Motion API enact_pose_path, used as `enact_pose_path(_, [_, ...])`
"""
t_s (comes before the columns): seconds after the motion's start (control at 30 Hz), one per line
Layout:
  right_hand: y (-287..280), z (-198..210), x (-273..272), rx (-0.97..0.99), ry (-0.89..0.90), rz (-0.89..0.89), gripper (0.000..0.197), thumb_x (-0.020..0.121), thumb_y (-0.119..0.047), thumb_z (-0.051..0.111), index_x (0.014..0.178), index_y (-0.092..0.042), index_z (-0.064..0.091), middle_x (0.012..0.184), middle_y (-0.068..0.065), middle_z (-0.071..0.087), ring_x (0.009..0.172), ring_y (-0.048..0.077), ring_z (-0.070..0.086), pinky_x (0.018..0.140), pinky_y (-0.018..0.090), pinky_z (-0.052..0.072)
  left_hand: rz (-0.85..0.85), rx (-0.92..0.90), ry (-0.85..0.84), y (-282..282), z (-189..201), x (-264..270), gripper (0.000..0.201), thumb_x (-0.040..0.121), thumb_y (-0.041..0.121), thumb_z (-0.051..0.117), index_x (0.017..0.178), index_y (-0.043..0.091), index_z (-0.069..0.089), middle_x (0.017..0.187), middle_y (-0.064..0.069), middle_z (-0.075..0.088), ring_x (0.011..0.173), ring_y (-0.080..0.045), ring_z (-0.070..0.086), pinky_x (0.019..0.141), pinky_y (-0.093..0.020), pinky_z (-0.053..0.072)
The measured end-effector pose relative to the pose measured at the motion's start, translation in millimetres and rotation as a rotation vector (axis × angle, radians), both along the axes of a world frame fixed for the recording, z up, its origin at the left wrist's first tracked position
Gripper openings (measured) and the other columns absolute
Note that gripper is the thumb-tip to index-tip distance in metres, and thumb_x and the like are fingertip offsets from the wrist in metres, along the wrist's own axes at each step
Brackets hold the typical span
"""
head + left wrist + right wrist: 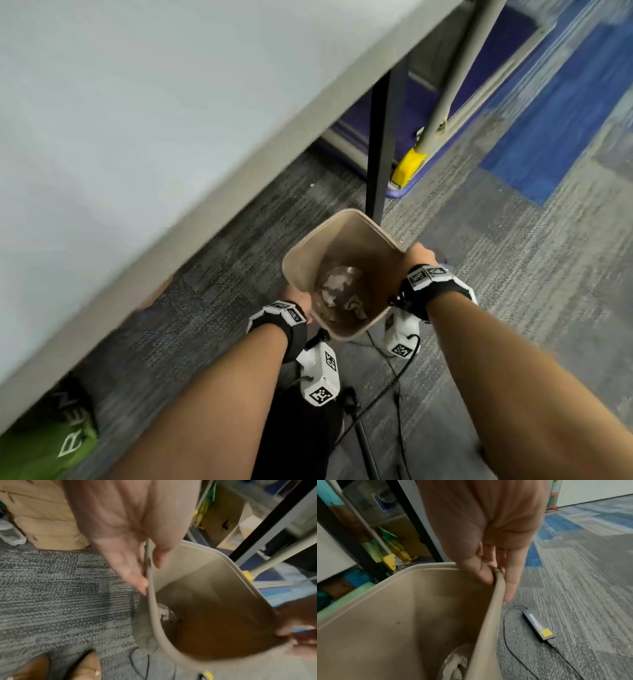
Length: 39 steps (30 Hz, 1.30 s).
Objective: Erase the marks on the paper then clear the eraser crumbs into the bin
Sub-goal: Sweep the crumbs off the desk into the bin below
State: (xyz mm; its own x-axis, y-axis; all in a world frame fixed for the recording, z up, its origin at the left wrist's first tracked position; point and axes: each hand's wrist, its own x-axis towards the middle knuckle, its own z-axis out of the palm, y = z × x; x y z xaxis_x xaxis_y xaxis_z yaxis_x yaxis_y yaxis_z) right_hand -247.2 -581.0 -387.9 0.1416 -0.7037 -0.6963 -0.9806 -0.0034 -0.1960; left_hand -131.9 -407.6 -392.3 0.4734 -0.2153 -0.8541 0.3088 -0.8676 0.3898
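bin (pixel 301 260) base hidden; crumpled scraps (pixel 337 286) inside blurred.

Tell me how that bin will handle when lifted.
Probably light: the bin holds only some crumpled scraps. Its thin rim may flex where the left hand and right hand pinch it. Tall and narrow, so likely tippy if pushed.

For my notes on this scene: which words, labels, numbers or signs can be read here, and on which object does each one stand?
"REN": white letters on the green bag under the table; the rest is hidden.
Square black-and-white code markers on the wrist bands: patterns only, no text.
Yellow sticker on the black power adapter: nothing readable.
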Motion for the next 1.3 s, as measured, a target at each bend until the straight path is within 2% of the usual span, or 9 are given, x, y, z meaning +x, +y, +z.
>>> enact_pose_path(0.17, [19,112,-1,-0.061,-0.073,0.074,0.03,0.087,-0.017,0.057,0.109,0.004,0.055,0.12,0.026,0.057,0.106,0.04,0.058,0.074,0.037,0.042,-0.077,0.001,-0.202,31,117,-15,0.038,0.097,0.006,0.039,0.131,-0.01,0.045,0.132,-0.024,0.053,0.12,-0.036,0.053,0.095,-0.036,0.045])
enact_pose_path(0.4, [77,235,2,-0.067,-0.147,0.226,0.039,0.088,-0.005,0.048,0.125,-0.01,0.055,0.126,0.023,0.057,0.119,0.039,0.052,0.098,0.042,0.043,0.026,-0.027,-0.214,81,258,-25,0.038,0.099,0.005,0.034,0.131,-0.011,0.045,0.137,-0.024,0.048,0.127,-0.036,0.046,0.103,-0.035,0.038])
enact_pose_path(0.5, [102,259,3,-0.083,-0.167,0.281,0.045,0.088,-0.004,0.049,0.132,-0.012,0.05,0.131,0.023,0.055,0.123,0.038,0.05,0.102,0.041,0.041,-0.322,0.089,-0.27,112,294,-30,0.04,0.101,0.012,0.031,0.135,-0.003,0.045,0.141,-0.017,0.046,0.131,-0.032,0.044,0.104,-0.037,0.038])
enact_pose_path(0.6, [122,274,5,-0.107,-0.188,0.301,0.046,0.09,-0.01,0.054,0.136,-0.011,0.046,0.136,0.02,0.051,0.127,0.036,0.046,0.105,0.04,0.038,-0.327,0.044,-0.193,135,321,-22,0.037,0.1,0.007,0.032,0.131,-0.009,0.047,0.137,-0.021,0.05,0.127,-0.035,0.047,0.1,-0.035,0.04])
enact_pose_path(0.8, [155,287,17,-0.123,-0.227,0.355,0.043,0.091,-0.015,0.056,0.132,-0.002,0.05,0.134,0.019,0.054,0.128,0.034,0.047,0.107,0.035,0.033,-0.313,-0.206,-0.217,187,363,-11,0.023,0.094,0.015,0.047,0.084,-0.002,0.06,0.076,-0.018,0.063,0.066,-0.027,0.062,0.061,-0.029,0.05])
enact_pose_path(0.9, [165,287,23,-0.099,-0.262,0.37,0.04,0.091,-0.015,0.056,0.129,-0.001,0.054,0.132,0.017,0.056,0.125,0.032,0.05,0.104,0.033,0.036,-0.186,-0.378,-0.558,200,372,19,0.032,0.096,0.027,0.046,0.103,0.005,0.067,0.103,-0.011,0.067,0.1,-0.026,0.062,0.082,-0.025,0.043])
enact_pose_path(1.0, [166,286,27,-0.087,-0.309,0.371,0.037,0.09,-0.014,0.057,0.124,-0.002,0.058,0.127,0.017,0.061,0.12,0.031,0.054,0.101,0.033,0.039,-0.304,-0.151,-0.645,205,362,46,0.06,0.101,0.043,0.02,0.15,0.009,0.015,0.16,-0.007,0.009,0.147,-0.018,0.009,0.117,-0.028,0.005])
enact_pose_path(1.1, [161,284,28,-0.08,-0.341,0.38,0.033,0.09,-0.01,0.056,0.121,-0.001,0.061,0.121,0.018,0.063,0.118,0.031,0.056,0.1,0.032,0.039,-0.38,-0.059,-0.648,191,345,58,0.067,0.1,0.046,0.01,0.15,0.005,-0.007,0.158,-0.008,-0.018,0.146,-0.018,-0.014,0.119,-0.034,-0.007])
enact_pose_path(1.3, [149,283,19,-0.03,-0.388,0.381,0.032,0.089,-0.011,0.057,0.119,0.0,0.062,0.121,0.018,0.064,0.117,0.031,0.057,0.102,0.035,0.04,-0.42,-0.171,-0.59,149,344,47,0.057,0.102,0.029,0.01,0.149,-0.002,0.0,0.157,-0.017,-0.016,0.146,-0.024,-0.015,0.12,-0.037,-0.002])
